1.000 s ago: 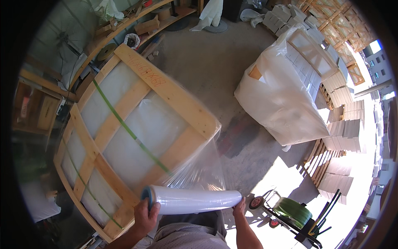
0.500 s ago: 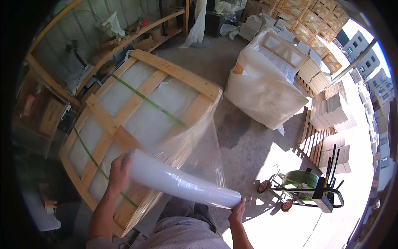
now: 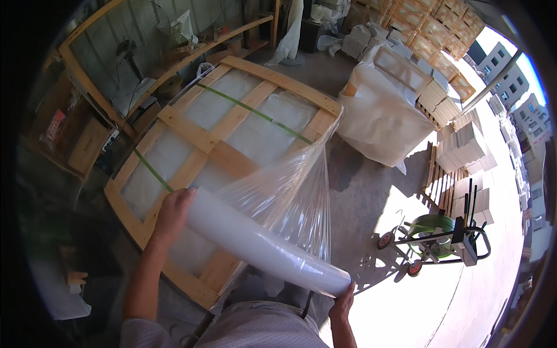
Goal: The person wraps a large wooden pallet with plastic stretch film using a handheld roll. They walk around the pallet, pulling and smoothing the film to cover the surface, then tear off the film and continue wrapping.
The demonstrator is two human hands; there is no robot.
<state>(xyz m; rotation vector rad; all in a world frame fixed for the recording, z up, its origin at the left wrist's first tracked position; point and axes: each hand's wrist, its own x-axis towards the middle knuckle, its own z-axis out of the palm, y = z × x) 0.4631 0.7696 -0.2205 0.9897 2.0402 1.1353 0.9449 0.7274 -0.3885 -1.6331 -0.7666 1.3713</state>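
A long roll of clear stretch film (image 3: 264, 246) lies across in front of my body, held at both ends. My left hand (image 3: 176, 211) is closed around its left end, over the crate. At the lower right end, my right hand (image 3: 343, 298) grips the roll's edge. Pulled film (image 3: 299, 203) runs from the roll to the far right corner of a wooden crate (image 3: 212, 139), gathering into creases there. The crate's slatted top shows pale wrapping between its boards, and green straps (image 3: 255, 111) cross it.
A strapping cart (image 3: 441, 235) with a green coil stands at the right on sunlit floor. Beyond the crate is a stack draped in white sheeting (image 3: 386, 119). Pale boxes (image 3: 464, 145) on pallets line the right. A fan (image 3: 129, 55) and wooden shelf rail (image 3: 197, 55) stand at left.
The roll has shifted slightly right and down, both hands still on it. In the picture the crate sits further right and higher, and more film now spreads between its corner and the roll.
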